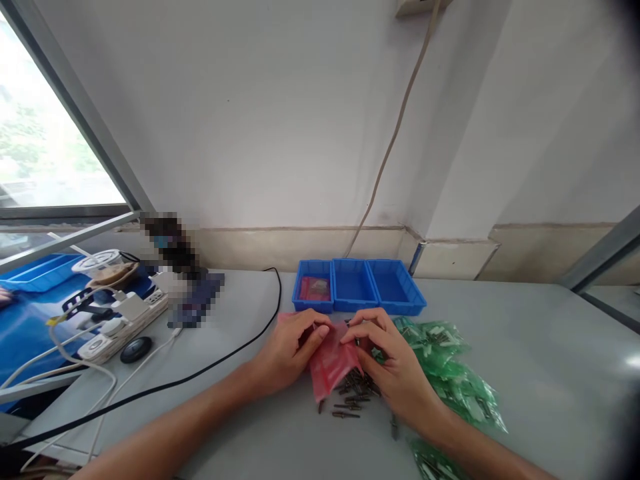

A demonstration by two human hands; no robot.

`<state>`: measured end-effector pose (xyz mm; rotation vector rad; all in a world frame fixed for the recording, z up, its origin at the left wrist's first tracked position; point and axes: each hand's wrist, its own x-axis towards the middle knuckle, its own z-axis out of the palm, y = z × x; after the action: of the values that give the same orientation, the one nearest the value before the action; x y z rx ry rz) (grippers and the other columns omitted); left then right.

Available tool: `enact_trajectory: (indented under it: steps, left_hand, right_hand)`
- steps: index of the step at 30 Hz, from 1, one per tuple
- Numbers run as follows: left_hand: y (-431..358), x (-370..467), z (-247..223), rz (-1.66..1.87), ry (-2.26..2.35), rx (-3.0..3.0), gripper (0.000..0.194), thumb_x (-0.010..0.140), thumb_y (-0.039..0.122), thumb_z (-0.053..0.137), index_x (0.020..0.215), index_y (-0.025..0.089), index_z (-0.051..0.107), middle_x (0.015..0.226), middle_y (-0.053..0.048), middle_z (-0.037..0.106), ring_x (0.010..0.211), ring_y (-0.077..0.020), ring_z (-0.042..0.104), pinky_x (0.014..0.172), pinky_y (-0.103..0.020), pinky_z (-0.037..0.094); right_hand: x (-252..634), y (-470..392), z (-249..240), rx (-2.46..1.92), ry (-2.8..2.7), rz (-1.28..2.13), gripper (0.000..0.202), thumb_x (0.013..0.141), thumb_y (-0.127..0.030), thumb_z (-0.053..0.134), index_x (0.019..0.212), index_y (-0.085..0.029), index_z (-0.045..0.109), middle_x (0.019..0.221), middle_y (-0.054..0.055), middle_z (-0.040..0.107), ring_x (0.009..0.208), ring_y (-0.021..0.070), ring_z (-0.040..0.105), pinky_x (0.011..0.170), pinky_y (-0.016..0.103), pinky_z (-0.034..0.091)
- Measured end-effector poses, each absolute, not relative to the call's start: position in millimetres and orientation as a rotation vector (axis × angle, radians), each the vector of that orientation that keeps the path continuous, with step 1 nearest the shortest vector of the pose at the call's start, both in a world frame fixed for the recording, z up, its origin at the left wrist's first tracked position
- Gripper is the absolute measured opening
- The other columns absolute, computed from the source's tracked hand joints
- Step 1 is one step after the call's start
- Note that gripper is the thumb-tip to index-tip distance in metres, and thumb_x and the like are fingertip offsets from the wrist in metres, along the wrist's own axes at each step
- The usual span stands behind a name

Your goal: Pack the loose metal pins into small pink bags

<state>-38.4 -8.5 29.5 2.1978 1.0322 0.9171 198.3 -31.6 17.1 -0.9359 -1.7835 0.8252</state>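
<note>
A pink plastic bag (333, 363) is held between both hands above the grey table. My left hand (295, 347) pinches its left side, the thumb and fingers closed on it. The fingers of my right hand (383, 353) are closed at the bag's right edge. Beneath and in front of the bag lies a pile of small dark metal parts (355, 393), partly hidden by the bag and my right hand. Green plastic bags (450, 373) with similar metal parts lie to the right, beside my right hand and forearm.
Three blue bins (353, 287) stand behind the hands; the left one holds a pink packet (315, 289). A black cable (200, 368) crosses the table (540, 360) on the left. Farther left are a power strip (125, 327), a black mouse (136, 349) and white cords.
</note>
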Motion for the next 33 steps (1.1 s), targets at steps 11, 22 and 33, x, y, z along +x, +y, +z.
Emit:
enact_trajectory:
  steps: [11, 22, 33]
  left_hand:
    - [-11, -44, 33, 0.934, 0.908, 2.249, 0.061, 0.111, 0.066, 0.036, 0.115, 0.017, 0.072, 0.101, -0.011, 0.074, 0.097, -0.0264, 0.067, 0.094, -0.038, 0.052]
    - [-18, -39, 24, 0.973, 1.062, 2.205, 0.034, 0.109, 0.046, 0.054, 0.117, 0.017, 0.070, 0.095, -0.006, 0.073, 0.082, -0.0201, 0.060, 0.076, -0.030, 0.048]
    - [-20, -40, 11, 0.937, 1.055, 2.141, 0.035, 0.107, 0.049, 0.056, 0.097, 0.017, 0.065, 0.070, 0.002, 0.057, 0.060, -0.0129, 0.048, 0.055, -0.024, 0.034]
  right_hand:
    - [195, -32, 11, -1.033, -1.581, 0.950, 0.026, 0.109, -0.047, 0.057, 0.106, -0.024, 0.068, 0.097, 0.003, 0.070, 0.088, 0.0206, 0.065, 0.079, 0.029, 0.054]
    - [193, -34, 9, -1.023, -1.650, 0.944, 0.032, 0.110, -0.050, 0.054, 0.109, -0.022, 0.069, 0.100, 0.005, 0.071, 0.092, 0.0224, 0.065, 0.080, 0.031, 0.054]
    - [197, -37, 13, -1.031, -1.673, 0.993, 0.031, 0.109, -0.051, 0.054, 0.100, -0.023, 0.062, 0.089, 0.001, 0.062, 0.078, 0.0188, 0.056, 0.071, 0.029, 0.051]
